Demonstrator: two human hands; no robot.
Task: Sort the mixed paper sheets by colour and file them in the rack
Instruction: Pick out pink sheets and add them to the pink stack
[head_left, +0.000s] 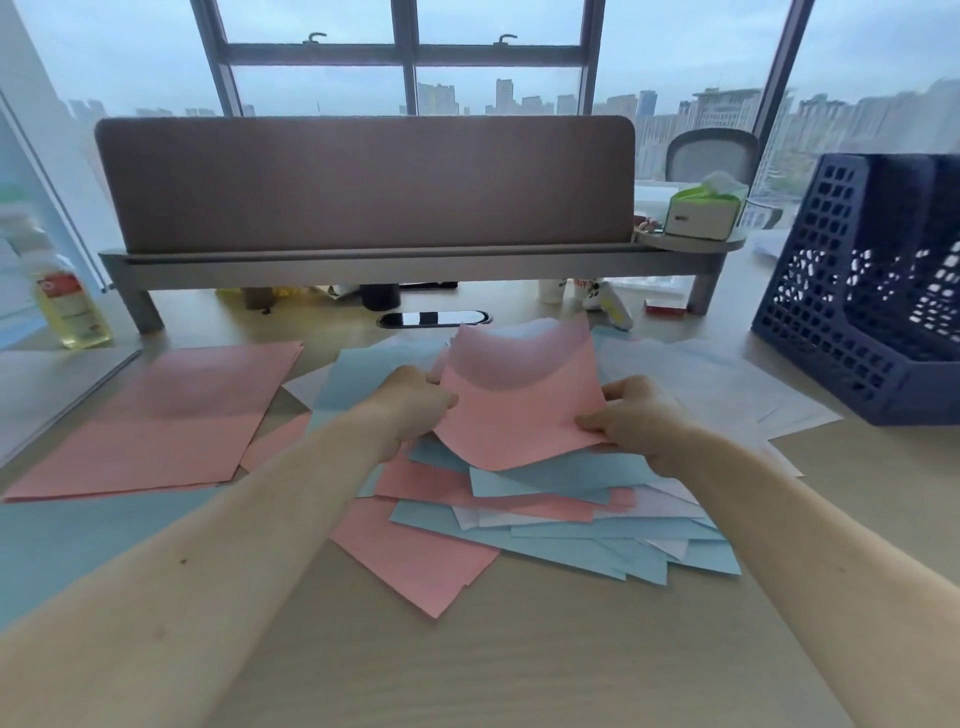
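A pink sheet (519, 400) is lifted above the mixed pile (545, 530) of pink, blue and white sheets in the middle of the desk. My left hand (415, 402) pinches its left edge and my right hand (636, 418) pinches its lower right corner. A stack of pink sheets (161, 415) lies flat to the left. White sheets (727, 379) lie spread to the right. The dark blue mesh rack (852, 291) stands at the far right, and no paper shows in it.
A grey desk shelf with a brown divider panel (363, 182) runs across the back. A bottle of yellow liquid (67, 301) stands at the left. A tissue box (701, 213) sits on the shelf's right end. Small items lie under the shelf.
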